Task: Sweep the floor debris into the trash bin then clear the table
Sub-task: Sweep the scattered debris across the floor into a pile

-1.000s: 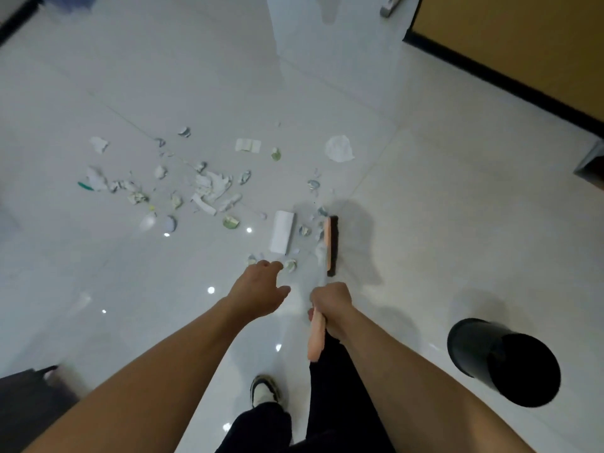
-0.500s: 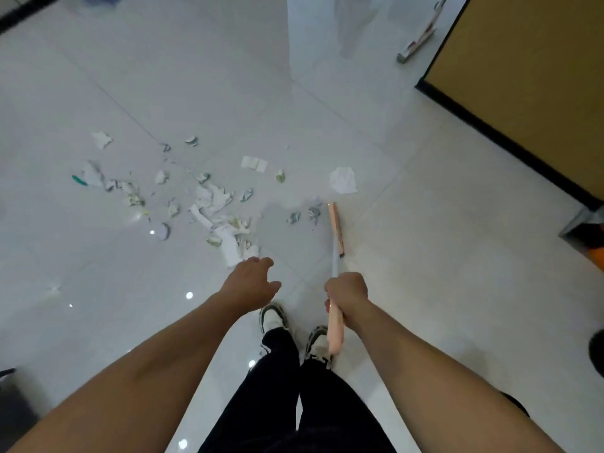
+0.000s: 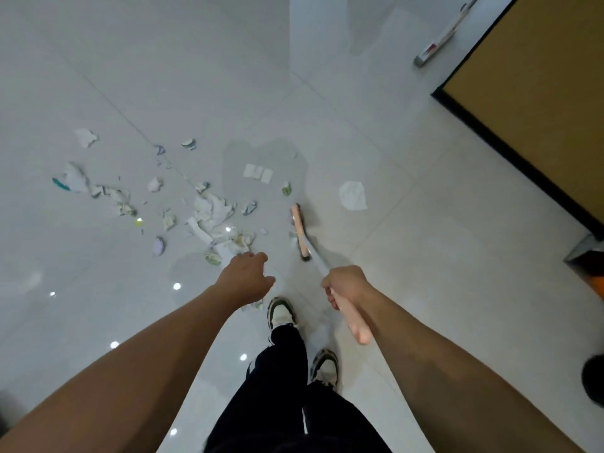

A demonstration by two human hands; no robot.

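Torn paper scraps and wrappers point(image 3: 212, 217) lie scattered over the pale tiled floor, left of centre. A pink-headed broom point(image 3: 300, 232) rests its bristles on the floor just right of that pile, and my right hand point(image 3: 344, 287) is shut on its pink handle. My left hand point(image 3: 246, 277) hovers empty with loosely curled fingers above the nearest scraps. A folded white paper point(image 3: 258, 173) and a crumpled white sheet point(image 3: 353, 195) lie beyond the broom head. Only the dark edge of the black trash bin point(image 3: 594, 379) shows at the right border.
My two shoes point(image 3: 281, 313) and black trousers stand directly below my hands. An orange wall with a black skirting point(image 3: 510, 142) runs along the right. A long tool point(image 3: 439, 44) lies by the wall at the top right. A grey-and-orange object point(image 3: 588, 263) sits at the right edge.
The broom head has swept scraps left into a tighter pile and then shifted right of it. The view has turned left, so the trash bin slid to the right edge.
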